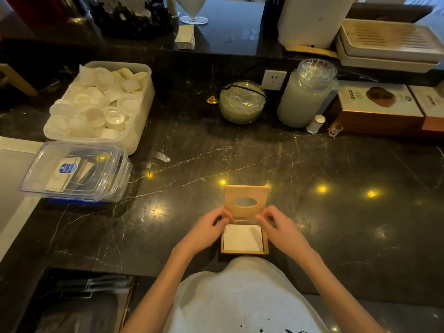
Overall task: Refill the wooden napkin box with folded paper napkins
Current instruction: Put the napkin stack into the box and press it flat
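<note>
A small wooden napkin box (244, 251) sits on the dark marble counter just in front of me. White folded napkins (242, 237) fill its open near half. Its wooden lid (247, 194), with an oval slot, covers only the far part of the box. My left hand (207, 228) pinches the lid's near left corner. My right hand (280, 227) pinches the near right corner. Both sets of fingertips are slightly blurred.
At the left stand a white tub of small white cups (101, 104) and a clear lidded container (77, 171). Behind are a glass bowl (242, 102), a tall jar (305, 94), a tiny shaker (316, 123), a small glass (335, 129) and boxed goods (379, 109).
</note>
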A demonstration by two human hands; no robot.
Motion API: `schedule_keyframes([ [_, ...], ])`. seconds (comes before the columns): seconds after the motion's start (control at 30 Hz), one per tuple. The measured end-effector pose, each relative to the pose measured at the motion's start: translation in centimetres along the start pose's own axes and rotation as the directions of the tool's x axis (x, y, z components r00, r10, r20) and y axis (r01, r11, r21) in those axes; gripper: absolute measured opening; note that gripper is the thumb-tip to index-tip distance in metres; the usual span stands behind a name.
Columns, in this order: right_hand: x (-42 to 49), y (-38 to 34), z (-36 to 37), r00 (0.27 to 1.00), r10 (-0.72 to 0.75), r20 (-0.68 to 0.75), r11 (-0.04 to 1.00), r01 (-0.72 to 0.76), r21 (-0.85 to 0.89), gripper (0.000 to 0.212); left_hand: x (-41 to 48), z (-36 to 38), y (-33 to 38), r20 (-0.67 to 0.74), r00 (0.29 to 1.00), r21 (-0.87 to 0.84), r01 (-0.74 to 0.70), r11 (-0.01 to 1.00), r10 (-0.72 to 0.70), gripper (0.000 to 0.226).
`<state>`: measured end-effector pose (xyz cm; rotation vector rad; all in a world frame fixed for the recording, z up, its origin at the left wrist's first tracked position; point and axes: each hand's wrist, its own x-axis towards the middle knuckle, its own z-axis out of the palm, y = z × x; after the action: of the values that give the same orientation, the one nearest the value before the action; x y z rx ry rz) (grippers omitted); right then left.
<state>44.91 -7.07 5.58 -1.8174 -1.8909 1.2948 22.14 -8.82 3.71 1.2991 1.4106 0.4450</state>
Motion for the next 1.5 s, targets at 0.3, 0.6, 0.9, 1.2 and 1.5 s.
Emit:
schedule_keyframes([
  [0.3, -1.4, 0.2, 2.0, 0.959, 0.091, 0.269, 0.571, -0.272, 0.774, 0.056, -1.6, 3.0, 0.0, 0.121, 0.979, -0.64, 0.202, 0.742, -0.162, 0.039],
  [0.6, 2.0, -1.9, -0.1, 0.95, 0.067, 0.306, 0.615, -0.281, 0.737, 0.051, 2.4, 1.8, 0.1, 0.05, 0.989, -0.596, 0.143, 0.79, -0.141, 0.086],
  [0.9, 7.5, -5.0, -0.6, 0.961, 0.094, 0.262, 0.668, -0.256, 0.699, 0.055, 6.5, -2.0, 1.8, -0.012, 0.986, -0.584, 0.128, 0.802, -0.167, 0.067],
  [1.2, 8.9, -4.9, -2.4, 0.991, 0.098, 0.088, 0.731, -0.132, 0.669, 0.078, 7.4, -3.6, 3.2, -0.181, 0.979, -0.589, -0.032, 0.808, -0.093, 0.068],
  [1.5, 10.6, -7.3, -3.3, 0.996, -0.039, 0.081, 0.695, -0.031, 0.718, 0.062, 9.2, -5.2, 6.5, -0.193, 0.981, -0.539, -0.099, 0.837, -0.008, 0.051],
])
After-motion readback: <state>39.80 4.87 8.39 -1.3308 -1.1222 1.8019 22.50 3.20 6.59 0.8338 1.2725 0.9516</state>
